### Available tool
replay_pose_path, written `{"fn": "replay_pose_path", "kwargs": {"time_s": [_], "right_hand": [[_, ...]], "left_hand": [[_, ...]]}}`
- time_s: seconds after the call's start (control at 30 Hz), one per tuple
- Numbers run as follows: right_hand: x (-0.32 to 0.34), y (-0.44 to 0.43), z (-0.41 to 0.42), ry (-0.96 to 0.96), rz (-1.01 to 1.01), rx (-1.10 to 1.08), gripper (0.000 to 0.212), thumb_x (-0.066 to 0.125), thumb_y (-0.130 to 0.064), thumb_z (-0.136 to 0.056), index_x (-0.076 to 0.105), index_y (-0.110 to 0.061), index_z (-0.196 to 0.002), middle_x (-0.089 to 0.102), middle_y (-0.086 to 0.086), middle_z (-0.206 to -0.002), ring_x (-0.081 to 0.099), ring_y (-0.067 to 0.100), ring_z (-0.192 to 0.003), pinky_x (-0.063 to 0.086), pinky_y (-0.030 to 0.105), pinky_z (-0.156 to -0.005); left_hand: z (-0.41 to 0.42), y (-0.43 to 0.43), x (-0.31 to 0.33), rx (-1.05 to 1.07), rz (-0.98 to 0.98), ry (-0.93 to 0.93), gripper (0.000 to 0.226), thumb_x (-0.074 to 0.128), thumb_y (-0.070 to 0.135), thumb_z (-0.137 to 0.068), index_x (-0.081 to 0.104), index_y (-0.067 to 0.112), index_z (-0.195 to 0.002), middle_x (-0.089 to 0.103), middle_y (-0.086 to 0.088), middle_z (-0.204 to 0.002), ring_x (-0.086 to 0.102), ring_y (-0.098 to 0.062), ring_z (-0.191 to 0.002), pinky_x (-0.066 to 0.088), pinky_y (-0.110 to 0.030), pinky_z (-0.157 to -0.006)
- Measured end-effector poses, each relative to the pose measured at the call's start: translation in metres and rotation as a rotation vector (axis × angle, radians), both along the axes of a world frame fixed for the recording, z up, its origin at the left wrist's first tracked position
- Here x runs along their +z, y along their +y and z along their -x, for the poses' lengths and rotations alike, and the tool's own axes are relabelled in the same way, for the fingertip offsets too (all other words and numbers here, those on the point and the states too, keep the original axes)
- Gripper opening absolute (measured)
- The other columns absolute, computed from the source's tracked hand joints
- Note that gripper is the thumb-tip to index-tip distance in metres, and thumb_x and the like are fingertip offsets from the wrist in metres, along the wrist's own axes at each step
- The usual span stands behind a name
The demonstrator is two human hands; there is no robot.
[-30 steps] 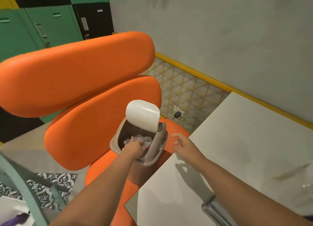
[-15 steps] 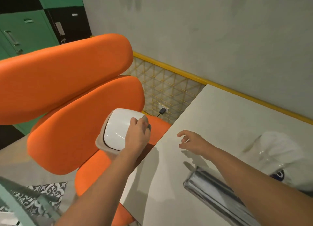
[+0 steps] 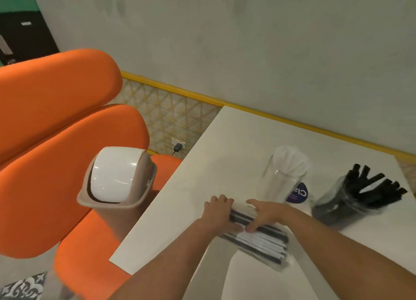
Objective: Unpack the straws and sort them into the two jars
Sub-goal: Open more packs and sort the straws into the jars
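Now we hold the packet of black and white straws [image 3: 261, 241] flat on the desk [image 3: 236, 142], left hand [image 3: 217, 212] with fingers curled round its end, right hand [image 3: 266, 212] seemingly pinching the wrapper. Beyond stand the white-straw jar [image 3: 284, 178] and black-straw jar [image 3: 351, 200]; a lidded bin [image 3: 117, 180] sits left.

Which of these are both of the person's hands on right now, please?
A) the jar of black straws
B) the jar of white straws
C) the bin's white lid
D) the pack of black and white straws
D: the left hand and the right hand both grip the pack of straws lying on the table.
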State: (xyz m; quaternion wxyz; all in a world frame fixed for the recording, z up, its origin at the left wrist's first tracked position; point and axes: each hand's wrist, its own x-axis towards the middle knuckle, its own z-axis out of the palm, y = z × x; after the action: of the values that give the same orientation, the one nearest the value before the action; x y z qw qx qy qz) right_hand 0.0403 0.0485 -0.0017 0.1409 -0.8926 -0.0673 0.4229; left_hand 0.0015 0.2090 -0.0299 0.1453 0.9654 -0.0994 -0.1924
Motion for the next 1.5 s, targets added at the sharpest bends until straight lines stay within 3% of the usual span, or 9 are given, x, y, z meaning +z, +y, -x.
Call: {"fn": "replay_pose_path", "kwargs": {"time_s": [0.17,0.27,0.53,0.87,1.0,1.07,1.2,1.33,1.5], "right_hand": [[0.000,-0.024,0.014,0.083,-0.208,-0.212,0.046,0.077,-0.031,-0.067,0.063,-0.015,-0.108,0.063,0.004,-0.102,0.059,0.024,-0.098,0.047,0.029,-0.080],[0.011,-0.033,0.020,0.097,-0.314,-0.235,0.019,0.071,-0.019,-0.063,0.067,-0.017,-0.081,0.062,0.005,-0.083,0.057,0.023,-0.084,0.044,0.029,-0.069],[0.039,-0.054,0.046,-0.086,-0.627,-0.368,0.022,0.069,-0.006,-0.076,0.055,-0.023,-0.078,0.057,0.003,-0.092,0.052,0.016,-0.086,0.044,0.026,-0.076],[0.063,-0.109,0.067,-0.183,-1.223,-0.812,0.027,0.038,0.004,-0.095,0.062,-0.005,-0.104,0.064,0.009,-0.074,0.067,0.017,-0.074,0.053,0.026,-0.072],[0.070,-0.118,0.071,-0.165,-1.535,-0.943,0.031,0.034,0.009,-0.093,0.062,-0.005,-0.091,0.067,0.011,-0.074,0.069,0.015,-0.067,0.052,0.024,-0.069],[0.074,-0.118,0.073,-0.160,-1.633,-0.983,0.041,0.031,0.016,-0.085,0.064,-0.007,-0.077,0.070,0.009,-0.077,0.067,0.020,-0.088,0.050,0.028,-0.083],[0.084,-0.113,0.068,-0.340,-1.369,-1.016,0.025,0.041,0.001,-0.092,0.063,-0.012,-0.093,0.065,0.006,-0.103,0.059,0.020,-0.106,0.050,0.020,-0.060],[0.100,-0.109,0.061,-0.364,-0.654,-0.752,0.027,0.054,-0.046,-0.089,0.051,-0.031,-0.111,0.060,-0.004,-0.100,0.063,0.012,-0.082,0.047,0.022,-0.058],[0.108,-0.104,0.057,-0.457,-0.417,-0.420,0.006,0.067,-0.016,-0.083,0.070,-0.012,-0.087,0.064,0.014,-0.080,0.053,0.008,-0.054,0.042,0.013,-0.049]], "left_hand": [[0.002,-0.027,0.008,-0.095,-0.116,-0.003,0.083,0.074,0.049,-0.071,0.038,0.014,-0.136,0.043,-0.008,-0.132,0.039,-0.028,-0.122,0.029,-0.040,-0.104],[0.004,-0.037,0.015,-0.102,-0.045,0.030,0.072,0.075,0.048,-0.070,0.048,0.010,-0.126,0.043,-0.008,-0.126,0.041,-0.028,-0.116,0.036,-0.038,-0.099],[0.008,-0.065,0.038,-0.016,0.432,-0.017,0.013,0.069,0.017,-0.079,0.059,0.014,-0.086,0.047,0.002,-0.084,0.047,-0.017,-0.081,0.032,-0.018,-0.059],[0.017,-0.092,0.045,-0.129,0.259,0.004,0.016,0.059,0.009,-0.079,0.048,0.016,-0.070,0.049,0.000,-0.073,0.044,-0.017,-0.076,0.030,-0.017,-0.054],[0.015,-0.096,0.051,-0.182,0.271,0.039,0.029,0.060,0.016,-0.082,0.042,0.020,-0.060,0.049,-0.001,-0.074,0.044,-0.017,-0.076,0.027,-0.016,-0.052],[0.013,-0.102,0.058,-0.170,0.409,0.121,0.018,0.066,0.030,-0.083,0.056,0.021,-0.071,0.051,0.006,-0.075,0.045,-0.011,-0.072,0.031,-0.015,-0.059],[0.010,-0.107,0.070,-0.093,0.676,0.159,0.020,0.063,0.027,-0.089,0.071,0.009,-0.093,0.057,0.005,-0.075,0.047,-0.004,-0.067,0.036,-0.008,-0.061],[0.007,-0.105,0.075,-0.083,0.659,0.092,0.013,0.065,0.022,-0.087,0.065,0.015,-0.077,0.055,0.009,-0.068,0.046,-0.001,-0.061,0.036,-0.005,-0.055],[0.006,-0.097,0.074,-0.093,0.678,0.097,0.014,0.064,0.023,-0.088,0.063,0.024,-0.074,0.050,0.005,-0.066,0.041,-0.007,-0.061,0.031,-0.013,-0.056]]}}
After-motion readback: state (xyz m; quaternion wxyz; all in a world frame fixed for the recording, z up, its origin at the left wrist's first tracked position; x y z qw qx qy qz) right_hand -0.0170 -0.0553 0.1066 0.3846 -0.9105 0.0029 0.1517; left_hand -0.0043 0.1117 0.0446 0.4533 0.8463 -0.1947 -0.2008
